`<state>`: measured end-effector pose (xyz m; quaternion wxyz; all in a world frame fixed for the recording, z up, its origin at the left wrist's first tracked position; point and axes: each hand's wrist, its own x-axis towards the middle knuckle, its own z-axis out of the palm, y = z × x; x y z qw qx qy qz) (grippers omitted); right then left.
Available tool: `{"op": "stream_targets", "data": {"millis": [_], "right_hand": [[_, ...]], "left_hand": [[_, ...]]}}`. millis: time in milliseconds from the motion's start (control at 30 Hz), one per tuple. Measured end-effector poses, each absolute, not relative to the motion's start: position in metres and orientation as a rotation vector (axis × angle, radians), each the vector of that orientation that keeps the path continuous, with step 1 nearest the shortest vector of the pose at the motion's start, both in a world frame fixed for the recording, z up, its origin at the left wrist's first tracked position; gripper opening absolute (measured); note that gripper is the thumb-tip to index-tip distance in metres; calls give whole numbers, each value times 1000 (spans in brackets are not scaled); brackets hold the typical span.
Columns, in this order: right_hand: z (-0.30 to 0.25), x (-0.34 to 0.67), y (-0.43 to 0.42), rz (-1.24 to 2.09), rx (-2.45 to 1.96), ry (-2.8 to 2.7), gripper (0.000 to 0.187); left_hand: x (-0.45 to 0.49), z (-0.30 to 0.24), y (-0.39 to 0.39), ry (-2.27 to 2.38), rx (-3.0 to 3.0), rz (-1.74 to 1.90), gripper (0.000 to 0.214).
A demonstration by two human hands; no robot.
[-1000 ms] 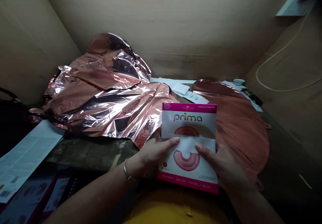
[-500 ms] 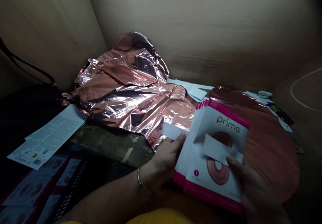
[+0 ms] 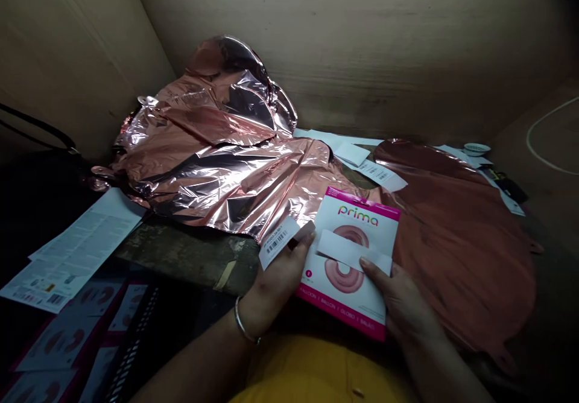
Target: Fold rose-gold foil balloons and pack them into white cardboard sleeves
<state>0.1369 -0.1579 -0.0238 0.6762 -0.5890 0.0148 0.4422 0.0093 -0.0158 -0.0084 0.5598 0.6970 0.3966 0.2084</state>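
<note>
A white-and-pink "prima" balloon packet (image 3: 348, 303), printed with a number 8 shape, is tilted up in front of me. My right hand (image 3: 404, 300) grips its lower right side, with the thumb pressing a blank white paper strip (image 3: 337, 247) across its front. At the packet's left edge, my left hand (image 3: 278, 282) pinches a white barcode label (image 3: 278, 243) between thumb and fingers. Its fingers are partly hidden, so I cannot tell whether they also hold the packet. Crinkled rose-gold foil balloons (image 3: 217, 168) lie just behind my left hand.
A flat rose-gold balloon (image 3: 456, 258) spreads out at right. Printed paper sheets (image 3: 72, 252) lie at left, above a dark crate (image 3: 122, 355) with several packets. More label sheets (image 3: 384, 175) lie behind the packet. Pale walls (image 3: 362, 47) close off the back and left.
The packets have moved left and lower, and the fanned stack now shows as a single front. The label in my left hand has turned, showing its barcode. The view has shifted slightly.
</note>
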Motion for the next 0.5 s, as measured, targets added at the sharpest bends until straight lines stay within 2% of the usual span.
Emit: {"op": "stream_targets", "data": {"millis": [100, 267, 433, 500], "right_hand": [[-28, 137, -157, 981, -1400, 16, 58], [-27, 140, -152, 944, -1595, 3, 42], [-23, 143, -159, 1057, -1551, -150, 55], [-17, 146, -170, 995, -1725, -357, 61]], "left_hand": [[13, -5, -16, 919, 1949, 573, 22], [19, -8, -21, 758, 2363, 472, 23], [22, -12, -23, 747, 2673, 318, 18], [22, -12, -23, 746, 2671, 286, 19]]}}
